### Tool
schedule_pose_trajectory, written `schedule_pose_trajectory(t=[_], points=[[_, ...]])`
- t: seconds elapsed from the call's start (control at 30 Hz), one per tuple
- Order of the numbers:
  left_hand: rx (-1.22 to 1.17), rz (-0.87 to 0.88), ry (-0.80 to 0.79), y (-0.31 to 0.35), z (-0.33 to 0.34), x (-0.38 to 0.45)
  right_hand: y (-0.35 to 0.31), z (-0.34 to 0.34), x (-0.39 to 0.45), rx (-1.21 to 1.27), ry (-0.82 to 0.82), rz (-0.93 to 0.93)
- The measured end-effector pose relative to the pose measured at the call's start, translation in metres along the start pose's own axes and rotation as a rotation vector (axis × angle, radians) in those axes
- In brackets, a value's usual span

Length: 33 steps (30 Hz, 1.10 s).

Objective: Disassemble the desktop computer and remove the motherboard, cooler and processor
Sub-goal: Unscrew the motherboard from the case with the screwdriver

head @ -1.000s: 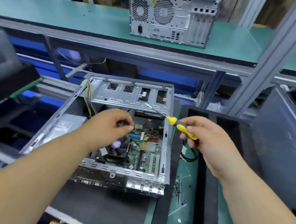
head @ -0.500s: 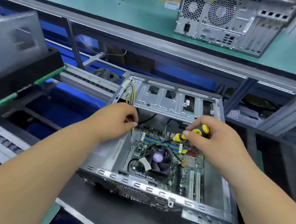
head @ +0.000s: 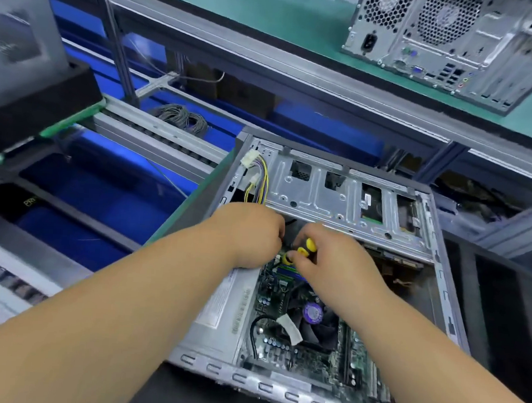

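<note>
Right-hand fingers: curled round the yellow-and-black screwdriver (head: 300,250), thumb and fingertips pinching the handle near its lower end.
Right hand (head: 337,258): over the far part of the open case, knuckles up, just beside the other hand.
Screwdriver: handle tilted, its tip pointing down and to the left into the gap between the two hands; the shaft is hidden.
Left-hand fingers: curled downward and bunched together at the screwdriver's tip — what they pinch, if anything, cannot be told, as the back of the hand covers them.
Left hand (head: 251,234): above the near edge of the drive cage, close to the motherboard's far corner.
Motherboard (head: 283,349): green, lying flat inside the computer case, partly covered by the right forearm.
Cooler (head: 312,318): black fan with a purple hub label, seated on the motherboard below the right wrist; the processor is not visible.
Computer case (head: 217,307): grey metal, lying on its side with the side panel off, open upward on a dark mat.
Drive cage (head: 336,196): silver plate with cut-outs, spanning the far end of the case.
Power cables (head: 258,182): yellow, black and purple bundle with white connectors, draped over the cage's left corner.
Second tower (head: 455,44): standing on the green shelf beyond — rear panel facing the camera.
Cable coil (head: 182,118): grey, lying on the lower rack to the left.
</note>
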<state>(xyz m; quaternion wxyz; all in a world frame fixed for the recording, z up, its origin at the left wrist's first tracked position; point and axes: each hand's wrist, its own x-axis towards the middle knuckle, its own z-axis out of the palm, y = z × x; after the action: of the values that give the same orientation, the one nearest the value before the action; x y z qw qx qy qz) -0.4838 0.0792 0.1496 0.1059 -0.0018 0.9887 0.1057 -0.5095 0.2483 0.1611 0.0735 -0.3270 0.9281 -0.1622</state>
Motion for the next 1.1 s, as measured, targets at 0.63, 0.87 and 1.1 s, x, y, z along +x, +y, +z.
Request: schedule_pose_trajectory(t=[0.63,0.87,1.1], points=[[0.046,-0.058,-0.051,0.0052,-0.0061,-0.0025,0.0018,0.0092,0.0028,-0.066,-0.021,-0.097],[0.024,-0.083,-0.059,0.0066,-0.0079,-0.0032,0.0016,0.0097,0.0028,-0.071,-0.019,-0.107],[0.02,-0.077,-0.06,0.0064,-0.0074,-0.003,0.0016,0.0095,0.0026,-0.078,-0.019,-0.116]])
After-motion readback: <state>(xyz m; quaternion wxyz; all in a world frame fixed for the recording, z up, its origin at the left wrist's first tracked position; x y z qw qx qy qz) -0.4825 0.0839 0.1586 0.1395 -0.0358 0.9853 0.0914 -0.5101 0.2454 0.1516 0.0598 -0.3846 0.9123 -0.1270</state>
